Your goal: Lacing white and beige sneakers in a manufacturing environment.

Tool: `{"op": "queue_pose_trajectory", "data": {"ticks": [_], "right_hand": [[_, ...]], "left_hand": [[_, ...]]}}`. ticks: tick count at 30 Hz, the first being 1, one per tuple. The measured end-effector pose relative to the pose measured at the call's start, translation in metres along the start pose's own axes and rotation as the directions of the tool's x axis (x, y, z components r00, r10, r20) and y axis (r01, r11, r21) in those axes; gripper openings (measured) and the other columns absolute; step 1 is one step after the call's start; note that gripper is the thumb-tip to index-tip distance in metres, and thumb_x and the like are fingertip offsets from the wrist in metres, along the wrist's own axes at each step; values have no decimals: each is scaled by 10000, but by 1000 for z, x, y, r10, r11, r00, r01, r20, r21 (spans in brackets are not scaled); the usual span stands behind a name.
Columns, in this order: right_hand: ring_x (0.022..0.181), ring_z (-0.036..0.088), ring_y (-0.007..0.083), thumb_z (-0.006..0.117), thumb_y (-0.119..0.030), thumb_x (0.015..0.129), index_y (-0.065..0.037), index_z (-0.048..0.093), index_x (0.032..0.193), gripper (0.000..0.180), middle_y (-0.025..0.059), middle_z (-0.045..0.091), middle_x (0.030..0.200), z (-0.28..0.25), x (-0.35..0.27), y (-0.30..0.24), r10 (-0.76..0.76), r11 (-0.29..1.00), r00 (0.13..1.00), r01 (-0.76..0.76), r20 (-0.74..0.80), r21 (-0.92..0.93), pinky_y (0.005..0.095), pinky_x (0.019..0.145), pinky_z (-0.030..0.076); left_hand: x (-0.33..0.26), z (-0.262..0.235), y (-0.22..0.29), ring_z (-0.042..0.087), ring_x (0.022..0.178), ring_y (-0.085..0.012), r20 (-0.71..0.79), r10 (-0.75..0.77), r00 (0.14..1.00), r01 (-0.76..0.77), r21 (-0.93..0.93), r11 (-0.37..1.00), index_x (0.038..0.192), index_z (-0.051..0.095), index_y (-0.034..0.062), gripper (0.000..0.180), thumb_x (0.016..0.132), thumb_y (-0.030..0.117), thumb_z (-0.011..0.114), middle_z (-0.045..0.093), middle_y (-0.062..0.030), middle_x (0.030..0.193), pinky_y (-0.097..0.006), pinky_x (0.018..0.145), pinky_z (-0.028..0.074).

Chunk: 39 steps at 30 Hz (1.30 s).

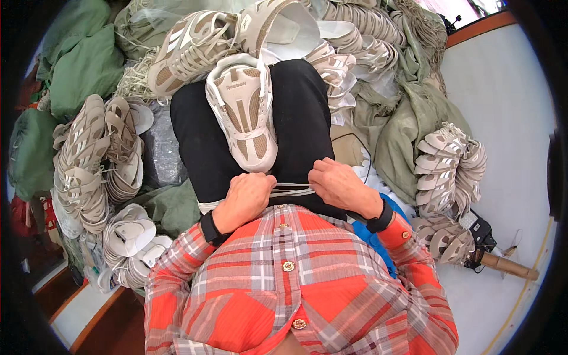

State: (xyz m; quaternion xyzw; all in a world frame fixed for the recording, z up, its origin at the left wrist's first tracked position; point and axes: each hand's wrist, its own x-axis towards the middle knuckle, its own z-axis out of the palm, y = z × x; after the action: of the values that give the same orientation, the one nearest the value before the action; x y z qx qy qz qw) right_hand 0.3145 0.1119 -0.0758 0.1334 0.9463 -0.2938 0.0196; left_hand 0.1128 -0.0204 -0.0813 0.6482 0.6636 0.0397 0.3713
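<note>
While a beige shoe upper (241,118) rests along the middle of the black-trousered lap (302,112), its rounded toe points toward the near edge at the waist, and its open end lies by the far edge at the knees. Close to that near edge, the left hand (247,194) is closed, thumb and fingers gathered on a thin white cord (291,185), just beside the toe; whether its fingers touch the toe I cannot tell. The right hand (342,184) is closed on the other end of the visible stretch, so the cord runs roughly straight between the 2 hands. Further pale strands (293,192) cross just below it, and I cannot tell whether they are part of the same cord. A black band (208,228) circles each wrist

Beyond the lap's far left corner lies a laced shoe (192,50). Past the left edge, stacks of nested beige uppers (83,171) stand near a clear-plastic bundle (164,148), with green cloth (89,71) farther up. Past the right edge are a grey-green cloth (414,118) and fanned pale uppers (441,168), while blue cloth (376,239) shows beside the right forearm
</note>
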Motion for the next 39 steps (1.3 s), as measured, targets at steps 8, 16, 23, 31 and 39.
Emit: {"op": "queue_pose_trajectory", "data": {"ticks": [8, 16, 23, 31, 39], "right_hand": [[592, 542, 77, 624, -137, 883, 7, 585, 840, 156, 30, 580, 666, -95, 59, -43, 106, 761, 994, -104, 34, 640, 242, 529, 433], [651, 536, 123, 630, -141, 879, 7, 657, 876, 150, 45, 584, 718, -143, 32, 25, 49, 855, 989, -112, 137, 506, 265, 604, 432], [666, 494, 262, 627, -139, 852, -21, 635, 822, 122, 86, 517, 722, -99, 5, 128, 180, 981, 959, -159, -219, 109, 319, 616, 410], [992, 619, 300, 547, -74, 858, -43, 672, 1025, 211, 138, 636, 1136, -27, -31, 220, 966, 203, 238, -464, -99, 862, 376, 779, 490], [745, 573, 135, 576, -71, 910, 31, 542, 1161, 273, 112, 645, 962, -3, -25, 197, 795, -233, 581, 560, -176, 795, 239, 605, 467]], "left_hand": [[-22, -105, 23, 475, 636, -69, -37, -32, 999, -11, -804, 594, 989, 636, -8, 199, 920, 170, 584, 521, 22, 671, -242, 566, 402], [-158, -164, -99, 430, 692, -49, -557, -426, 713, 136, -486, 863, 895, 616, 32, 172, 933, 189, 554, 536, 40, 758, -200, 596, 310], [-235, -156, -161, 433, 727, 5, -688, -723, 62, -206, -718, 665, 1120, 599, 39, 272, 945, 248, 589, 555, 60, 886, -156, 642, 347], [-238, -149, -90, 391, 697, -52, -616, -548, 566, 178, -557, 811, 792, 499, 21, 207, 965, 133, 505, 464, 24, 738, -194, 617, 314], [-244, -112, -152, 557, 701, -305, -330, -714, 618, 702, -176, 689, 814, 583, -26, 197, 848, 167, 595, 600, -154, 759, -384, 661, 435]]}}
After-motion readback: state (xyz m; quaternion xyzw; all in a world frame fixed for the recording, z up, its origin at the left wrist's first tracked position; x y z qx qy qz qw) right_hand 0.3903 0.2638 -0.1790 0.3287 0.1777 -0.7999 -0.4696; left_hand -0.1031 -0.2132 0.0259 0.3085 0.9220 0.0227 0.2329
